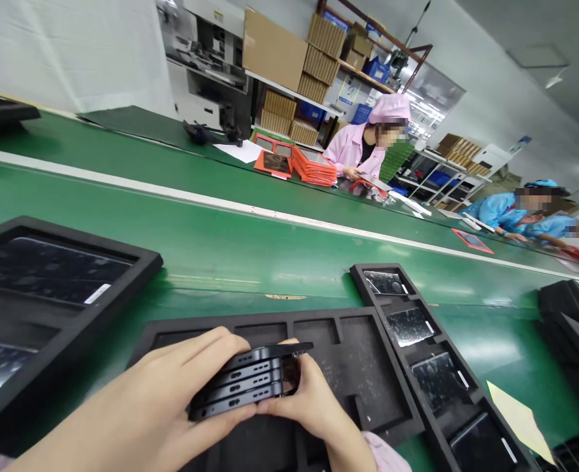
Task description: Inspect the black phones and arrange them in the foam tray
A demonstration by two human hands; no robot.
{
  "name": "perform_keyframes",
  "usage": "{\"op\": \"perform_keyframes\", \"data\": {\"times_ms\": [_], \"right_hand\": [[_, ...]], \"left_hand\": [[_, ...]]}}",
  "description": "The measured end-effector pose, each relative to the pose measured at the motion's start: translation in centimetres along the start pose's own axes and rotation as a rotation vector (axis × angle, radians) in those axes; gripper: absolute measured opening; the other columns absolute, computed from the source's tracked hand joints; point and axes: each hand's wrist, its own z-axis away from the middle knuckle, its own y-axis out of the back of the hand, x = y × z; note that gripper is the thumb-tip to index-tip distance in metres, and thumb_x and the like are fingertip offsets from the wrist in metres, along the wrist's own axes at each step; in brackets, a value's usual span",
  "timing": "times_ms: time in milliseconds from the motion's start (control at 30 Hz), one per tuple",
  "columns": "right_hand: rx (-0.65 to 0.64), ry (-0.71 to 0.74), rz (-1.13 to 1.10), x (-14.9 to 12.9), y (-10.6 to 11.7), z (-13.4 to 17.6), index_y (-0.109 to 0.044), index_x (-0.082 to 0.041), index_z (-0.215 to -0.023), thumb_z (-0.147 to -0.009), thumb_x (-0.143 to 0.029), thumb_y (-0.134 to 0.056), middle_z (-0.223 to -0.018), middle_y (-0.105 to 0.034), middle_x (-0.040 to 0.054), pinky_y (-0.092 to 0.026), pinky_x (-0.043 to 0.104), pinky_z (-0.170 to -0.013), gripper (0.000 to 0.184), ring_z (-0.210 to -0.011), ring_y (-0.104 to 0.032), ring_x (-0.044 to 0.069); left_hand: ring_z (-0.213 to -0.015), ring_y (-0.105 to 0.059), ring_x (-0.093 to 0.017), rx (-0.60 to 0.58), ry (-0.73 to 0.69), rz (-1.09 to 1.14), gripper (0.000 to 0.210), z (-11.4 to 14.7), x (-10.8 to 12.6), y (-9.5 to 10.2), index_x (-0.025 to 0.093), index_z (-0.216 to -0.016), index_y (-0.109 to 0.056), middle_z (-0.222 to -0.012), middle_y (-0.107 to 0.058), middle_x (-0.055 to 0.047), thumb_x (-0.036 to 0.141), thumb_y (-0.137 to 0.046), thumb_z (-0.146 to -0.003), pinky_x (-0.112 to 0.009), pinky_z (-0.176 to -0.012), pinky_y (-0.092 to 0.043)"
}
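Observation:
My left hand point(191, 380) is closed around a stack of several black phones point(242, 388), thumb below and fingers above. Their edges with charging ports and speaker holes face me. My right hand point(313, 396) grips the right end of the same stack, its thumb tip by the left thumb. The topmost phone sits askew, one end jutting out to the right. Under both hands lies a black foam tray point(392, 400) with moulded compartments; the hands cover part of it.
Another black tray point(459, 364) with screens in its slots stands to the right, beside a yellow sheet point(520, 419). At left is a larger screen tray point(146, 255). Across the green bench point(250, 246), a person in pink point(355, 144) works near a stack of red-edged trays point(313, 167).

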Motion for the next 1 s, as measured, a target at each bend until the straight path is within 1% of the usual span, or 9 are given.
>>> {"op": "perform_keyframes", "data": {"times_ms": [167,300,400,533,600,667,800,900,1000], "right_hand": [[-0.005,0.105,-0.069,0.5,0.5,-0.6,-0.067,-0.027,-0.126,-0.052,-0.092,-0.101,-0.135,-0.081,0.0159,-0.064,0.052,-0.112,0.105,-0.13,-0.079,0.039],[0.048,0.26,-0.062,0.0,1.2,-0.6,-0.064,-0.032,-0.13,-0.072,-0.093,-0.092,-0.141,-0.079,0.0136,-0.056,0.047,-0.123,0.089,-0.146,-0.071,0.034],[-0.004,0.317,0.016,-0.7,1.5,0.0,-0.074,-0.029,-0.125,-0.078,-0.09,-0.09,-0.129,-0.083,0.0118,-0.058,0.041,-0.117,0.079,-0.133,-0.077,0.033],[-0.031,0.336,0.122,-1.0,1.4,0.6,-0.082,-0.028,-0.126,-0.103,-0.088,-0.062,-0.128,-0.083,0.0113,-0.057,0.037,-0.111,0.067,-0.123,-0.077,0.03],[-0.04,0.321,0.153,-1.1,1.4,0.8,-0.084,-0.028,-0.124,-0.109,-0.085,-0.051,-0.125,-0.083,0.0109,-0.058,0.036,-0.106,0.067,-0.117,-0.077,0.029],[-0.037,0.306,0.163,-1.2,1.5,0.9,-0.084,-0.028,-0.128,-0.108,-0.088,-0.049,-0.127,-0.083,0.0108,-0.059,0.036,-0.105,0.072,-0.119,-0.077,0.03],[-0.026,0.299,0.152,-0.9,1.6,1.2,-0.082,-0.029,-0.136,-0.109,-0.088,-0.045,-0.136,-0.081,0.0105,-0.055,0.039,-0.117,0.075,-0.131,-0.074,0.032],[-0.023,0.316,0.031,0.2,1.1,1.5,-0.077,-0.029,-0.143,-0.101,-0.096,-0.051,-0.148,-0.077,0.0116,-0.055,0.044,-0.123,0.083,-0.14,-0.071,0.036],[0.053,0.27,-0.096,1.5,0.1,1.4,-0.067,-0.031,-0.154,-0.079,-0.1,-0.079,-0.158,-0.071,0.0137,-0.053,0.052,-0.129,0.103,-0.148,-0.067,0.041]], "left_hand": [[-0.092,-0.08,-0.017,-0.05,0.019,-0.037,0.016,0.1,-0.7,-0.1,0.033,-0.119,-0.069,-0.108,-0.079,0.006,0.032,-0.065,-0.104,-0.021,-0.083,-0.059],[-0.093,-0.079,-0.017,-0.093,0.011,0.022,0.021,-0.4,-0.5,0.1,0.033,-0.116,-0.072,-0.108,-0.079,0.006,0.026,-0.071,-0.097,-0.022,-0.086,-0.059],[-0.098,-0.08,-0.017,-0.129,0.025,0.1,0.028,-1.1,0.1,0.0,0.034,-0.114,-0.074,-0.109,-0.08,0.007,0.02,-0.075,-0.089,-0.021,-0.087,-0.059],[-0.1,-0.082,-0.019,-0.147,0.052,0.191,0.034,-2.0,1.0,0.0,0.034,-0.116,-0.077,-0.11,-0.082,0.006,0.017,-0.076,-0.087,-0.021,-0.085,-0.061],[-0.1,-0.084,-0.021,-0.127,0.021,0.207,0.033,-2.5,1.4,0.2,0.033,-0.116,-0.078,-0.111,-0.084,0.005,0.018,-0.076,-0.087,-0.022,-0.083,-0.064],[-0.099,-0.085,-0.021,-0.1,-0.037,0.195,0.034,-2.9,1.8,0.5,0.034,-0.115,-0.079,-0.11,-0.085,0.005,0.018,-0.08,-0.086,-0.023,-0.081,-0.067],[-0.105,-0.085,-0.02,-0.073,-0.094,0.194,0.041,-3.0,1.9,0.8,0.037,-0.124,-0.078,-0.113,-0.085,0.005,0.017,-0.081,-0.088,-0.023,-0.09,-0.07],[-0.135,-0.078,-0.027,-0.13,-0.007,0.25,0.048,-2.6,1.7,0.3,0.034,-0.148,-0.07,-0.143,-0.081,-0.004,0.028,-0.073,-0.101,-0.04,-0.117,-0.066],[-0.16,-0.059,-0.035,-0.182,0.123,0.482,0.059,-2.4,1.9,-1.1,0.027,-0.165,-0.055,-0.172,-0.06,-0.014,0.036,-0.064,-0.107,-0.055,-0.136,-0.048]]}}
